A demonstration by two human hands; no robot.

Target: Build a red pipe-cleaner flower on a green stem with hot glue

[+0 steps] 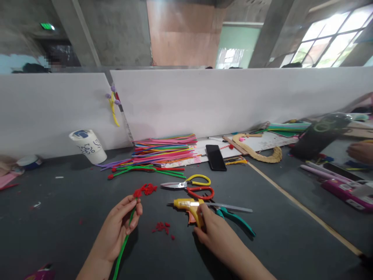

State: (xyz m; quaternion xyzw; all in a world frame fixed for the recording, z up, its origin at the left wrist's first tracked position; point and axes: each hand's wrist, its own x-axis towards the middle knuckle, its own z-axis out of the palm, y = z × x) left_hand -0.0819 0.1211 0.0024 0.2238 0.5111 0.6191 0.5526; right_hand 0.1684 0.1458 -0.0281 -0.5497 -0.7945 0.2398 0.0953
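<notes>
My left hand (121, 221) pinches a green pipe-cleaner stem (124, 245) just below its small red flower head (138, 193). Around the handle of a yellow hot glue gun (186, 203) my right hand (214, 229) is closed; the gun lies low over the table with its nozzle pointing left and a clear glue stick (231, 207) out of its back. Between the hands lie several small red fuzzy pieces (162, 226). Red pipe-cleaner loops (149, 189) rest just beyond the flower head. Behind the gun are scissors (177, 186) with one yellow and one red handle, and teal-handled pliers (237, 219).
Bundles of coloured pipe cleaners (166, 149) lie along the white partition (233, 97). A black phone (216, 158), a white paper cup (89, 147) and a cardboard hook shape (259, 151) stand or lie at the back. Another person's hand (361, 151) is at far right, near a dark bottle (316, 136).
</notes>
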